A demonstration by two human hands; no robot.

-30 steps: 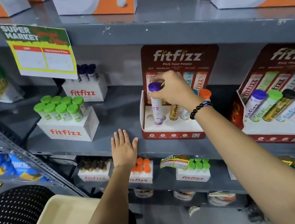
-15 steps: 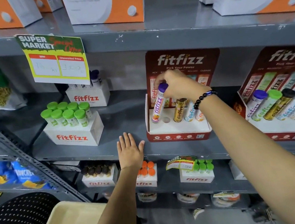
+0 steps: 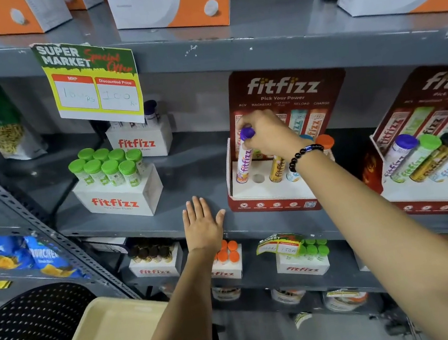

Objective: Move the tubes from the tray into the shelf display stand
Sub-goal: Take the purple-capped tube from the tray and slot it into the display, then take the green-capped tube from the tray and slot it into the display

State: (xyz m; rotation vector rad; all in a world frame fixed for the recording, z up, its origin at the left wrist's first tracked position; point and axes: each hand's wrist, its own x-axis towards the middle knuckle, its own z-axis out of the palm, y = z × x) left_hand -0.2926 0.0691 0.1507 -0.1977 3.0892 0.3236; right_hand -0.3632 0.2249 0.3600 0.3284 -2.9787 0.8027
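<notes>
Tray (image 3: 102, 339): below-left of the display stand, its visible part bare, within easy reach.
Left hand (image 3: 202, 227): fingers spread flat on the shelf (image 3: 189, 174) edge just left of the stand, likely bracing.
Purple-capped tube (image 3: 243, 161): tilted in the stand's leftmost hole.
Right hand (image 3: 265, 135): pinched on its cap, steering it.
Display stand (image 3: 272, 192): one hole beside that tube open.
</notes>
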